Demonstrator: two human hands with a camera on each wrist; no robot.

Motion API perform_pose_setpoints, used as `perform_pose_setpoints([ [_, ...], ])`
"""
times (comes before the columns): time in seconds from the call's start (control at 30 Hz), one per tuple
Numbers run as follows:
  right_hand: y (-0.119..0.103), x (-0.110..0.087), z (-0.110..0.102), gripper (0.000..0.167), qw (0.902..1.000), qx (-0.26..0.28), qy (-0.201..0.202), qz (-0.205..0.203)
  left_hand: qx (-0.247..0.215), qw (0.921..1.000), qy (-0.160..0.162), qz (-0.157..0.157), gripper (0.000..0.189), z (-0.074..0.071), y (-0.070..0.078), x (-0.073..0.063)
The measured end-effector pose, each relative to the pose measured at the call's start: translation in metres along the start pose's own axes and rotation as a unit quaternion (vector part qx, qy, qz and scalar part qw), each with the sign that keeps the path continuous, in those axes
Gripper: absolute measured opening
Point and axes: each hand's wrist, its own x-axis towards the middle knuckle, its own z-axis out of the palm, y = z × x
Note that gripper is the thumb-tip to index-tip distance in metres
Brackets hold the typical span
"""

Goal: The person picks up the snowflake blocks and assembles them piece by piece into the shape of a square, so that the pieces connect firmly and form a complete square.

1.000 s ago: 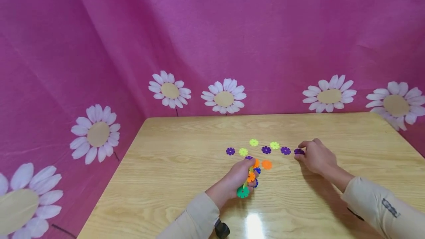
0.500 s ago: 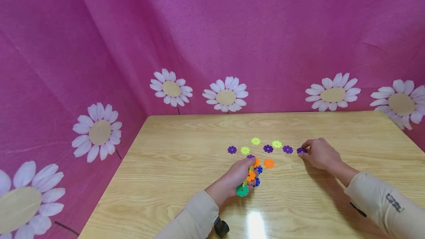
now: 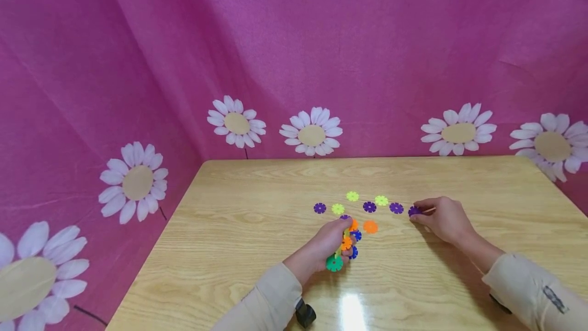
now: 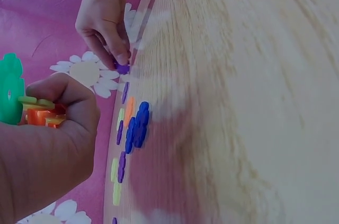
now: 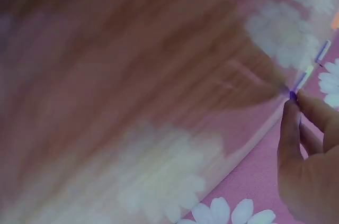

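My right hand (image 3: 444, 218) pinches a purple notched plastic disc (image 3: 414, 211) between thumb and fingertips at the right end of the scattered discs. The disc stands tilted, its edge close to the tabletop. In the right wrist view that hand's fingers (image 5: 290, 128) meet on the purple disc's edge. My left hand (image 3: 327, 244) grips several flower-shaped discs, among them a green disc (image 3: 334, 263) and an orange disc (image 3: 346, 243); yellow ones show too, in the left wrist view beside the green disc (image 4: 10, 94). Its palm hides the rest of the bunch.
On the wooden table (image 3: 257, 193) lie several loose discs: purple (image 3: 396, 208), lime (image 3: 352, 196), an orange one (image 3: 370, 227) and blue ones (image 4: 141, 124) beyond the left hand. A pink curtain (image 3: 294, 55) with white daisies hangs behind and to the left.
The purple disc under my right fingers has gone from lying nearly flat to tilted up in a pinch. My left hand and its bunch have stayed put.
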Motion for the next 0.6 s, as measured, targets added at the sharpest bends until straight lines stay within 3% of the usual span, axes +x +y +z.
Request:
perform_pose_setpoints([
  [0.17,-0.014,-0.008,-0.003,0.043,0.9952,0.088,-0.035,0.026,0.004,1.0,0.003,0.0,0.035,0.0,0.001,0.0],
  [0.37,-0.048,-0.025,-0.005,0.043,0.9713,0.216,-0.095,0.028,-0.002,0.9997,-0.025,-0.002,0.031,0.003,0.005,-0.001],
  [0.47,-0.061,-0.034,-0.002,0.039,0.9678,0.232,-0.098,0.009,-0.002,0.9992,-0.039,-0.002,0.035,0.004,0.005,-0.002],
  [0.6,-0.071,-0.043,0.004,0.033,0.9717,0.222,-0.078,-0.025,0.005,0.999,-0.044,-0.004,0.04,0.005,0.004,-0.002],
])
